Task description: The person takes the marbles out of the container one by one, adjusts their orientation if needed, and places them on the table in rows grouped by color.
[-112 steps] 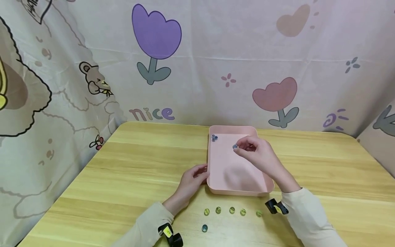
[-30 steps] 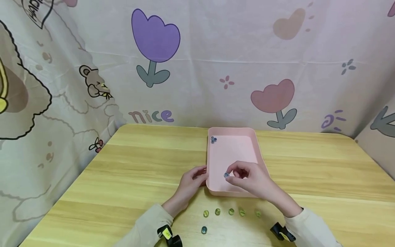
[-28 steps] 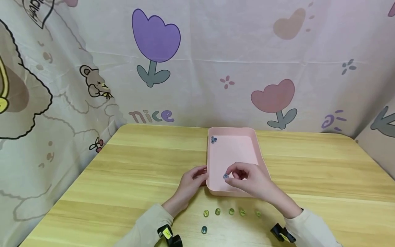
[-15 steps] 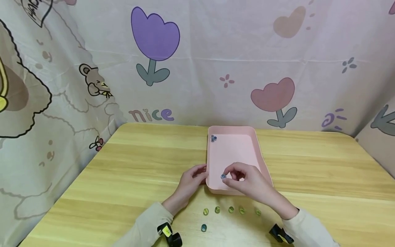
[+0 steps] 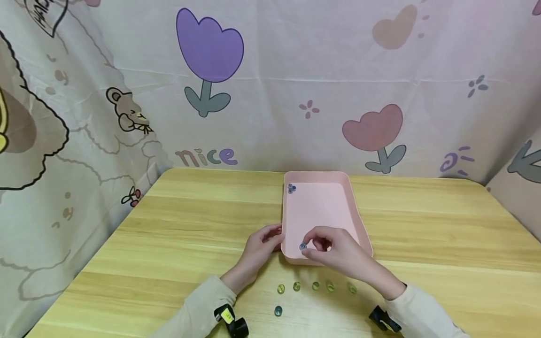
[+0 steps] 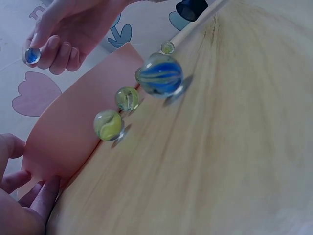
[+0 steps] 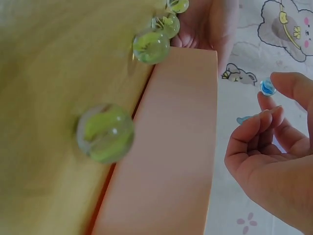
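Note:
Between thumb and index finger, my right hand [image 5: 336,249] pinches a clear glass marble with a blue swirl [image 7: 267,87]. It is over the near left part of a shallow pink tray [image 5: 323,206]. The left hand [image 5: 258,251] has its fingertips against the outside of the tray's left wall, near the front corner. A small cluster of bluish marbles [image 5: 291,188] sits in the tray's far left corner. In front of the tray, several yellow-green marbles [image 5: 315,285] form a loose row on the table. Nearer the person lies one blue-swirled marble [image 6: 161,75].
The wooden table [image 5: 190,211] reaches back to a hanging cloth [image 5: 270,56] printed with flowers and animals. Black wrist cameras [image 5: 231,321] are strapped over both pale sleeves [image 5: 422,312].
The right hand has moved from over the tray's middle toward its near left, still pinching the marble, and slightly nearer and left in the last half second. The left hand stays at the tray's side.

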Tool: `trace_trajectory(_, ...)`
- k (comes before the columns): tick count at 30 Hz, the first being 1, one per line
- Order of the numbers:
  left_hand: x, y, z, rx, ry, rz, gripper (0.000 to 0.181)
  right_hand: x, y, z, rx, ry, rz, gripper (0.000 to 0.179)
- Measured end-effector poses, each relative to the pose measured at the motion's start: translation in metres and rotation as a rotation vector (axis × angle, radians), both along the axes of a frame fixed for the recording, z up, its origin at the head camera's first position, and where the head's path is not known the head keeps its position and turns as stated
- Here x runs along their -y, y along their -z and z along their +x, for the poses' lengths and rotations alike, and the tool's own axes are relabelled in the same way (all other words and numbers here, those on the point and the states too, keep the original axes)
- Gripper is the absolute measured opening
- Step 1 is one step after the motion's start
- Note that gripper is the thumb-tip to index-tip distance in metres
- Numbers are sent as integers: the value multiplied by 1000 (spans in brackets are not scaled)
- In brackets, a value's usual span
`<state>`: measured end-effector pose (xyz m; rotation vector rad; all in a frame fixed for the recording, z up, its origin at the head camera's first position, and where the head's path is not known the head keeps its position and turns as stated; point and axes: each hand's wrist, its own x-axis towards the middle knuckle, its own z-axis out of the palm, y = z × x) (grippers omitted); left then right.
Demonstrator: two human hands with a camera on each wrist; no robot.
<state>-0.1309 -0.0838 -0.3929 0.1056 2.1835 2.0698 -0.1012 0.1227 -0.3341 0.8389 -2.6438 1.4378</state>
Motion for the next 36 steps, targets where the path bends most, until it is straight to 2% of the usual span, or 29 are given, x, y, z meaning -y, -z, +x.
trace_trajectory(6, 0, 1, -1, -10, -2, 4, 38, 7, 5, 2, -25, -83, -17, 5)
trace_trajectory(13, -2, 1, -3, -19, 3, 15, 37, 7, 4, 9, -60, -85, -23, 9)
trace_trajectory(17, -1, 1, -3, -12, 6, 19, 37, 6, 5, 14, -41, -123, -51, 8)
trace_trajectory(21, 1, 2, -3, -7, 2, 20, 38, 9, 7, 21, -74, -162, -39, 10)
trace_trajectory(25, 1, 2, -4, -9, 1, 32, 38, 11, 8, 28, -108, -152, -14, 12)
trace_trajectory(30, 0, 2, -4, -12, 2, 37, 37, 11, 8, 41, -39, -99, -21, 10)
trace_trajectory(36, 0, 3, -3, -12, -5, 20, 37, 12, 12, 60, 228, 25, -103, 5)
